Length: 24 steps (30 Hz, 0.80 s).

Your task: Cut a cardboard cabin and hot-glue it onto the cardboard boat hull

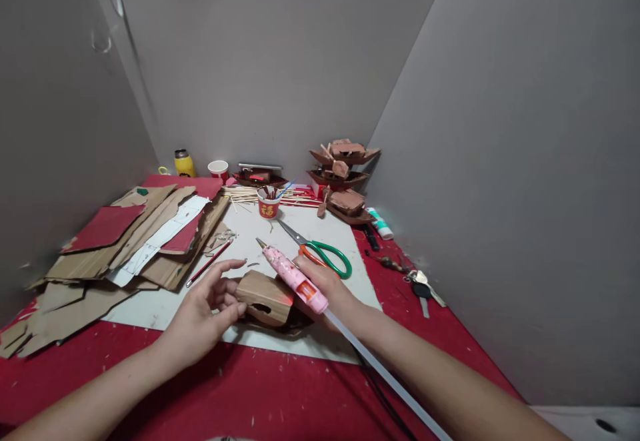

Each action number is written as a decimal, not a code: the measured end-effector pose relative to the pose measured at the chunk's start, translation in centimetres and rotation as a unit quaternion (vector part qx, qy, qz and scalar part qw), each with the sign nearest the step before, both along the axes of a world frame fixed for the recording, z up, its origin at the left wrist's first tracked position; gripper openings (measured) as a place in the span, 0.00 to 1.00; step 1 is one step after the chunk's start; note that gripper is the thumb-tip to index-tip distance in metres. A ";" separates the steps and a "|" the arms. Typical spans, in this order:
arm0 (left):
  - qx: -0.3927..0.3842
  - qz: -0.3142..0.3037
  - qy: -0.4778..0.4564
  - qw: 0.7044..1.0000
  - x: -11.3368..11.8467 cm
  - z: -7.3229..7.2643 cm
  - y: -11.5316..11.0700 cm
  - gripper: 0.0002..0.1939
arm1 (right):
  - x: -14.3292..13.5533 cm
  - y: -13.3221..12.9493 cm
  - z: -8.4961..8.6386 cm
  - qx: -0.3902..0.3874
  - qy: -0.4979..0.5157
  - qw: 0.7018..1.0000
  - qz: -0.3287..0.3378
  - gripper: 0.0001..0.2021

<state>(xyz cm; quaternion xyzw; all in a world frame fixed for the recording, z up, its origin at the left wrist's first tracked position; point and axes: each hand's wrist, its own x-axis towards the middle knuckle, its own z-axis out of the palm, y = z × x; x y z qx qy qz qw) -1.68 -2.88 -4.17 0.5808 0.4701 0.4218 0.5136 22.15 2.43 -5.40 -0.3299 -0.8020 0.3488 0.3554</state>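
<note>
Nearest to us, our forearms reach in over the red table cover (250, 394), and a long translucent glue stick (387, 377) runs out of the back of the pink glue gun (287, 271), with a black cord below it. Our hands are apart, one on either side of the cardboard model (265, 294), which sits between them over the near part of the white sheet (320, 347), its arched tan top above a darker base. Our left hand (207, 311) is half open, the index finger stretched out and raised, the thumb and the curled fingers against the model's left end; we cannot tell whether they grip it. Our right hand (335, 294) is closed around the glue gun, whose nozzle points forward and to the left; most of its fingers are hidden, so we cannot tell whether they also touch the model. Just beyond, we have the scissors (300, 239) with orange and green handles, blades slightly parted if at all, and a red pencil (209, 264) to the left. A pile of cut cardboard (115, 247) fills our left side, while keys (423, 287) and a white and green tube (380, 223) lie on the right. Farther off stand a red cup (269, 209) holding dark pieces, thin wooden sticks (240, 194), brown model boats (345, 177), a white-rimmed cup (218, 170) and a yellow bottle (184, 164), before grey walls (260, 61).
</note>
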 end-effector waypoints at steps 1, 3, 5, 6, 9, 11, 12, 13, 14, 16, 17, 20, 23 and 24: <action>0.000 0.005 0.008 1.000 0.0 -0.3 -0.1 0.26 | -0.1 0.1 -0.1 0.006 -0.009 1.000 0.016 0.09; 0.000 0.012 0.018 1.000 0.0 -0.8 -0.1 0.25 | -0.3 0.3 -0.1 0.021 -0.032 0.999 0.037 0.09; -0.006 0.016 0.024 1.000 0.1 -1.1 -0.1 0.24 | -0.3 0.4 -0.1 0.023 -0.050 0.998 0.036 0.10; -0.010 0.019 0.028 0.999 0.1 -1.2 -0.1 0.24 | -0.2 0.4 0.0 0.023 -0.058 0.997 0.034 0.10; -0.009 0.030 0.043 0.999 0.4 -1.3 0.1 0.22 | -0.1 0.4 0.4 0.020 -0.081 0.996 0.028 0.09; -0.005 0.038 0.049 0.998 0.6 -1.3 0.2 0.19 | 0.0 0.3 0.7 0.017 -0.092 0.995 0.025 0.09; -0.008 0.041 0.050 0.998 0.7 -1.3 0.2 0.18 | 0.0 0.3 0.9 0.016 -0.097 0.995 0.023 0.10; -0.014 0.045 0.049 0.998 0.9 -1.3 0.3 0.17 | 0.1 0.3 1.0 0.014 -0.102 0.994 0.021 0.10; -0.021 0.048 0.049 0.997 0.9 -1.3 0.4 0.16 | 0.1 0.3 1.2 0.012 -0.108 0.994 0.020 0.10; -0.027 0.049 0.058 0.997 1.1 -1.6 0.5 0.14 | 0.1 0.4 1.3 0.008 -0.120 0.993 0.019 0.10; -0.019 0.049 0.069 0.996 1.1 -1.8 0.6 0.14 | 0.2 0.4 1.3 0.006 -0.126 0.992 0.018 0.10; 0.027 0.046 0.123 0.991 1.0 -2.4 0.6 0.12 | 0.3 0.5 1.4 0.002 -0.143 0.990 0.017 0.10; 0.052 0.034 0.165 0.984 0.8 -3.0 0.6 0.11 | 0.4 0.5 1.6 -0.003 -0.152 0.988 0.023 0.09; 0.056 0.029 0.173 0.983 0.8 -3.2 0.5 0.10 | 0.5 0.5 1.8 -0.005 -0.154 0.988 0.027 0.09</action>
